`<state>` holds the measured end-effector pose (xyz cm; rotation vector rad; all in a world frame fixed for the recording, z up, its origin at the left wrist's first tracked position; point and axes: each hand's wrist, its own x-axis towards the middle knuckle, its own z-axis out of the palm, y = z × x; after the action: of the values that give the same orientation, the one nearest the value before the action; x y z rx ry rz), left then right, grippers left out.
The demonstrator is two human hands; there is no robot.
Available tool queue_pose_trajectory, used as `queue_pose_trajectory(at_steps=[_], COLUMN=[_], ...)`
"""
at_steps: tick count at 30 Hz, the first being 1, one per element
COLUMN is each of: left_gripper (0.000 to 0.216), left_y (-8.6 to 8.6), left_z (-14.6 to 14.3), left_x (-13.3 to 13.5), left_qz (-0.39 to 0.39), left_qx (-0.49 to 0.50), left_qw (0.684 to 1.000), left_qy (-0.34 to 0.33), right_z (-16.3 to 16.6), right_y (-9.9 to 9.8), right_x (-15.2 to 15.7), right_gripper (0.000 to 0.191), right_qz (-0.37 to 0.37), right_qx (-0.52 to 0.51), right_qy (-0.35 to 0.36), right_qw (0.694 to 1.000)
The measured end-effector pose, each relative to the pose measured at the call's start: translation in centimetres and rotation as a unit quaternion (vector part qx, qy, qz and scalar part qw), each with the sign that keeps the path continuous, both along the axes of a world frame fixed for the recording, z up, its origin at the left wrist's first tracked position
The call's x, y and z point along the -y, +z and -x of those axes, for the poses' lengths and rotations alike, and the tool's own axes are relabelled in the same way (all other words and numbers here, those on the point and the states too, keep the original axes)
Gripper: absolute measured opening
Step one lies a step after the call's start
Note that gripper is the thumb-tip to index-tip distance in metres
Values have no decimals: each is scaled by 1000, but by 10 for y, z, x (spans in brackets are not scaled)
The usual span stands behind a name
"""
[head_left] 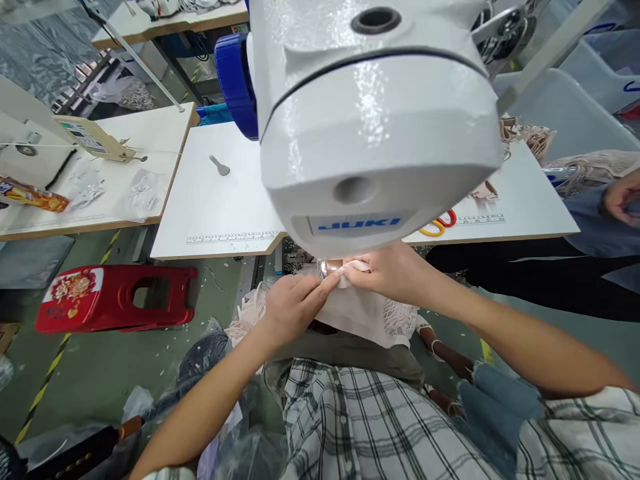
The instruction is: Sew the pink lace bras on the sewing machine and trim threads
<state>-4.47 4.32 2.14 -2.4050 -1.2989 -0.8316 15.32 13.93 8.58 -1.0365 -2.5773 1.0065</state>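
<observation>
A pale pink lace-trimmed fabric piece hangs from my two hands over my lap. Pinched on its folded upper edge, my left hand sits just left of centre. My right hand grips the same edge a little to the right, with a bit of cloth showing between thumb and fingers. Right above both hands is the head of a white JUKI sewing machine, which hides the needle area. A shiny metal part of the machine shows beside the cloth, close to my fingertips.
The white sewing table carries a small grey tool and red-and-yellow-handled scissors. A red plastic stool lies on the floor at left. Pale fabric pieces and plastic bins stand at right, near another person's hand.
</observation>
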Motion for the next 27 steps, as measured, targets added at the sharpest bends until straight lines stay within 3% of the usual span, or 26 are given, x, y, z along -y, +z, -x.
queue_pose_trajectory(at_steps=[4,8,13,17,19,21,24,27], left_gripper=[38,41,38,43,47,45,38,34], left_y=[0,6,20,22,21,20,21,26], left_z=[3,-6,-15,3,13,17,8,-10], left_x=[-4,1,7,-5,-14,-19,-17,-8], left_qz=[-9,39,99,101,80,59,61,62], left_qx=[-39,-70,-79,-111,-143,-160,-159,-152], left_qw=[999,996,990,989,984,982,985,986], left_qy=[-10,34,66,-11,-65,-80,-37,14], right_z=[2,-4,-15,-13,-11,-10,-11,-12], right_y=[1,-11,-48,-63,-65,-69,-79,-83], right_x=[-2,7,31,38,40,45,54,57], right_gripper=[28,22,23,17,16,17,33,36], right_qz=[-25,-59,-275,-349,-336,-269,-110,-69], right_qx=[14,24,-81,-134,-148,-160,-219,-253], right_qy=[6,-20,-91,-131,-136,-144,-202,-232], right_qw=[1000,998,954,918,920,939,948,936])
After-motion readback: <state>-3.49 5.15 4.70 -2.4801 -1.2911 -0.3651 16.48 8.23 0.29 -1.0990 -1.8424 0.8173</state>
